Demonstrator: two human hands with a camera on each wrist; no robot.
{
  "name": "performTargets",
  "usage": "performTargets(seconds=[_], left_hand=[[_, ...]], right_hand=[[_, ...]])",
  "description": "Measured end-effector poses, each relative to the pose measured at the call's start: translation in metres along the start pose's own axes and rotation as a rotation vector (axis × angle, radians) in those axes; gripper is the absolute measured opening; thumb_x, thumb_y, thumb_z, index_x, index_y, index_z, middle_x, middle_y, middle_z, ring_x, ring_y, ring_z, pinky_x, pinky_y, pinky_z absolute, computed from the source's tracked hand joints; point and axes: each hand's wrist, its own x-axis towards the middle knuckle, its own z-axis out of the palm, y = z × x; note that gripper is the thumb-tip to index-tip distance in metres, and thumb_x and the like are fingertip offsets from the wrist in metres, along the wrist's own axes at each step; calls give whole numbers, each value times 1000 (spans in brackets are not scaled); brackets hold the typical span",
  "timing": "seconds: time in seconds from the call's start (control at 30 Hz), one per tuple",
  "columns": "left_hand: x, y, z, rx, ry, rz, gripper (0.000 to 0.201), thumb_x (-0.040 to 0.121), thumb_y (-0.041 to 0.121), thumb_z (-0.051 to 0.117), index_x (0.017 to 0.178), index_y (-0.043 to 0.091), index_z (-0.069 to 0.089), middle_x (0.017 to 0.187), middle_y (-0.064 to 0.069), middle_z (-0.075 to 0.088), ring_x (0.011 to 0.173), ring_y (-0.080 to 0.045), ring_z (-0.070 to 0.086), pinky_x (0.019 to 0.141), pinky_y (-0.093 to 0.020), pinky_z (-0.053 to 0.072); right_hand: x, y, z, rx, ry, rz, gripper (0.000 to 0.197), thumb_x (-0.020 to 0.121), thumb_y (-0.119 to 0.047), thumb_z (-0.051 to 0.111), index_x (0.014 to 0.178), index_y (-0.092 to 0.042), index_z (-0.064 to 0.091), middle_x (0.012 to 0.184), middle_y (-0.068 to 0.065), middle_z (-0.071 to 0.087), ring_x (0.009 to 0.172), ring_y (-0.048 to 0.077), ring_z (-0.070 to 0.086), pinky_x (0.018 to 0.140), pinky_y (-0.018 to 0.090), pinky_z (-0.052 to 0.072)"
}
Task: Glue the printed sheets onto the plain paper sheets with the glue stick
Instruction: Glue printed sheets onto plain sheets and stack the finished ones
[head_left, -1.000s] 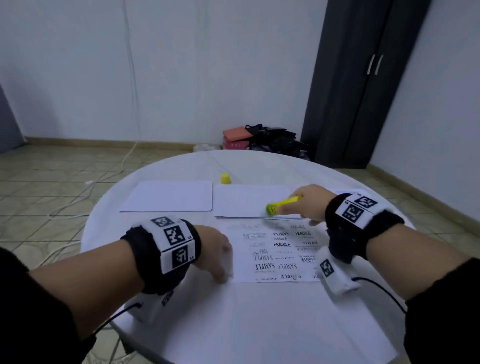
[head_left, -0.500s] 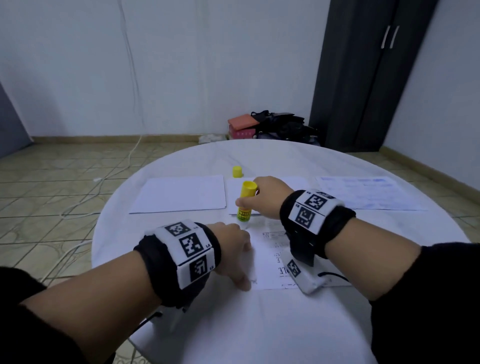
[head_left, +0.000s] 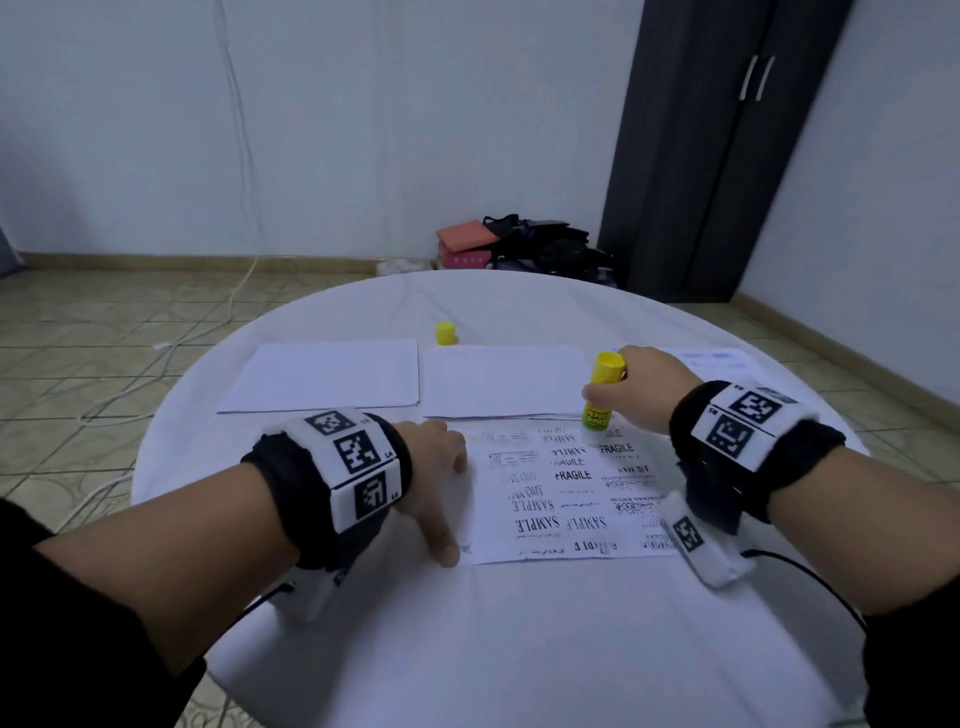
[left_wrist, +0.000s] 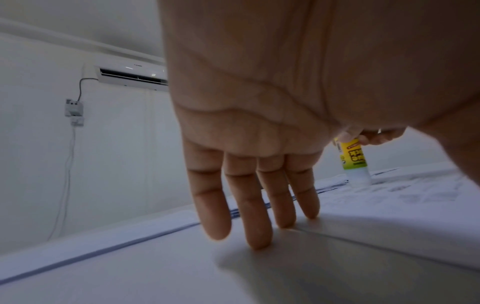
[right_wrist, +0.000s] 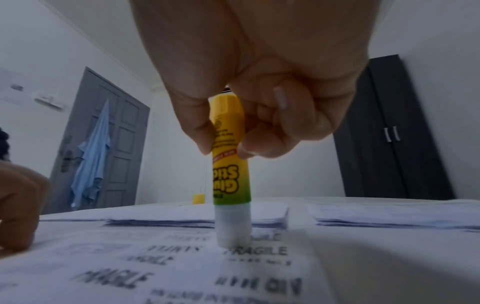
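Observation:
A printed sheet (head_left: 566, 499) with FRAGILE and SAMPLE lettering lies on the round white table (head_left: 493, 649) in front of me. My right hand (head_left: 641, 387) grips a yellow glue stick (head_left: 602, 395) upright, its white tip (right_wrist: 233, 230) pressed on the far edge of the printed sheet (right_wrist: 182, 273). My left hand (head_left: 441, 483) lies with straight fingers (left_wrist: 249, 207) on the sheet's left edge, holding it flat. Two plain paper sheets (head_left: 332, 374) (head_left: 504, 379) lie side by side beyond it. The yellow cap (head_left: 445, 333) stands behind them.
Another printed stack (head_left: 722, 358) lies at the table's far right, partly behind my right hand. On the floor past the table sit bags and a pink box (head_left: 519, 244); a dark wardrobe (head_left: 717, 150) stands at the right wall. A cable (head_left: 239, 156) hangs down the left wall.
My right hand has carried the upright glue stick from the sheet's far left corner to the right along its far edge. The left hand has stayed pressed on the sheet.

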Motion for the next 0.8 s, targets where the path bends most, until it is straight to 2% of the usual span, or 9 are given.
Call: performTargets(seconds=[0.1,0.2,0.3,0.37,0.47,0.53,0.63,0.7,0.8], left_hand=[[1,3,-1,17,4,-22,98,61,54,81,140,22,34,137,2,35,122,-22,46,97,-31,40],[2,2,0,12,4,-51,100,59,55,82,141,25,32,140,2,33,127,-22,41,100,-33,37],[1,-2,-1,-31,-24,-97,103,57,57,83,140,31,29,138,1,38,125,-23,43,101,-35,37],[-1,-3,-2,-37,-28,-136,110,54,61,82,142,34,23,138,-1,39,124,-27,45,100,-38,38],[-2,-1,-2,-9,-6,-144,119,57,61,81,147,29,11,140,-6,38,128,-30,41,101,-39,36],[-2,1,-2,21,-1,-145,117,56,63,80,146,25,16,136,-9,42,125,-30,45,99,-37,38],[-3,2,-3,40,-11,-127,107,60,62,79,145,24,25,137,-9,44,124,-30,45,96,-34,38],[-4,2,-2,24,-37,-98,101,61,60,79,143,24,32,137,-7,45,124,-29,46,98,-34,38],[-7,3,-5,-17,-65,-44,86,65,51,81,138,25,43,135,-1,49,123,-25,47,95,-30,38]], right_hand=[[-4,8,-4,-18,15,42,21,85,-28,59,91,-10,50,87,5,54,79,21,50,56,28,33],[-11,0,-6,33,31,15,22,82,-21,60,100,-12,51,95,6,56,87,24,55,66,28,39],[-23,-26,-2,150,0,-96,15,81,-23,60,84,-14,49,81,2,52,75,21,51,61,28,37],[-32,-50,4,224,-76,-196,20,82,-24,59,72,-13,46,71,1,48,65,18,46,57,28,35],[-41,-78,17,194,-156,-332,29,82,-26,60,60,-14,45,63,0,46,59,17,44,53,28,32],[-44,-90,28,104,-196,-384,34,84,-33,60,61,-13,44,66,2,48,62,17,46,53,29,34],[-46,-95,38,4,-225,-413,37,86,-44,57,76,-9,54,81,7,59,77,23,56,63,30,41],[-52,-94,39,-8,-228,-437,28,86,-37,56,76,-11,53,86,8,61,81,23,57,65,30,43],[-64,-91,34,4,-272,-490,26,86,-31,57,69,-13,50,78,5,57,74,20,53,61,29,40]])
